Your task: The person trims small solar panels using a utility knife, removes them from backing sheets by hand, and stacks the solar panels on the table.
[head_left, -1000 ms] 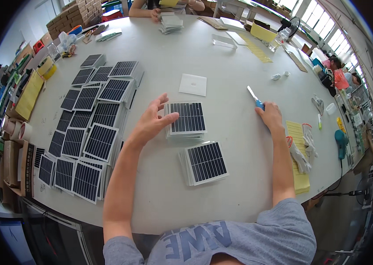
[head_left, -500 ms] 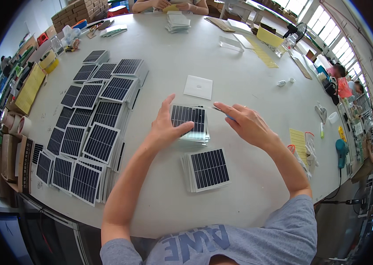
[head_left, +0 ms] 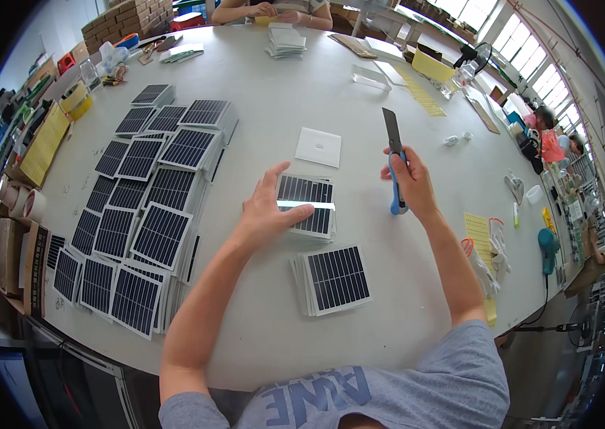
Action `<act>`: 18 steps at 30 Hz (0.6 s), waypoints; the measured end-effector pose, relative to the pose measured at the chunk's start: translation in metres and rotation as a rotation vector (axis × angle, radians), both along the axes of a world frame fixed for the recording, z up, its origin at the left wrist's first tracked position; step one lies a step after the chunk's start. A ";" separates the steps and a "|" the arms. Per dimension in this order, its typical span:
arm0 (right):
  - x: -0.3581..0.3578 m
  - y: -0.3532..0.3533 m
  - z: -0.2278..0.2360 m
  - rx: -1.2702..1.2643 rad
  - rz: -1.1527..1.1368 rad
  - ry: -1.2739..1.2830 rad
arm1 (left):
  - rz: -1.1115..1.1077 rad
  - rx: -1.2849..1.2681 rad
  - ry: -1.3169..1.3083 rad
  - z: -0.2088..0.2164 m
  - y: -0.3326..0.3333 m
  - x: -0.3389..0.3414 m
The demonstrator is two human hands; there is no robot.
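Grey cotton t-shirt (head_left: 359, 393) fills the bottom edge, both bare forearms reaching up onto the matte off-white round table (head_left: 259, 322). Nearest: small stack of square dark-blue gridded solar panels (head_left: 334, 279), white-edged, lying flat, untouched, just below the hands. Left hand (head_left: 266, 211) open, fingers spread, palm pressing flat on the left edge of a second stack of the same square panels (head_left: 307, 204); a glossy white strip runs across the top panel by the fingertips. Right hand (head_left: 410, 182) closed around the blue plastic handle of a utility knife (head_left: 393, 161), dark flat blade pointing up and away, held clear of the table just right of that stack. Left of the arms: overlapping rows of more dark solar panels (head_left: 148, 193), fanned out like tiles. Beyond the hands: flat white square card (head_left: 318, 146). Far edge: another person's hands (head_left: 263, 10) by a pile of light sheets (head_left: 286, 41).
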State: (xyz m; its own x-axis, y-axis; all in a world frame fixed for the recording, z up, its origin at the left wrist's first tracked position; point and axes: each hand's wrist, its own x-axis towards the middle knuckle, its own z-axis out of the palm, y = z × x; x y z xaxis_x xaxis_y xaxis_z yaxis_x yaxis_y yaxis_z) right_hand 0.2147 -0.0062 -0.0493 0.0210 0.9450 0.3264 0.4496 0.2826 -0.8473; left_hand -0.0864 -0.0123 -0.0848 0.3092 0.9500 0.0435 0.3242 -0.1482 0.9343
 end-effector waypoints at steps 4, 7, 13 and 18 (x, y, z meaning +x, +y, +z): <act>-0.001 -0.010 0.009 -0.181 -0.077 0.094 | 0.010 0.007 0.033 -0.002 0.000 -0.001; 0.000 -0.013 0.008 -0.210 0.018 0.119 | 0.009 -0.016 0.043 -0.001 0.000 0.000; -0.015 -0.027 0.015 -0.183 0.143 0.070 | 0.010 -0.015 -0.012 -0.004 0.000 -0.001; -0.024 -0.034 0.033 -0.220 0.240 -0.385 | 0.000 0.038 0.042 -0.001 0.000 0.001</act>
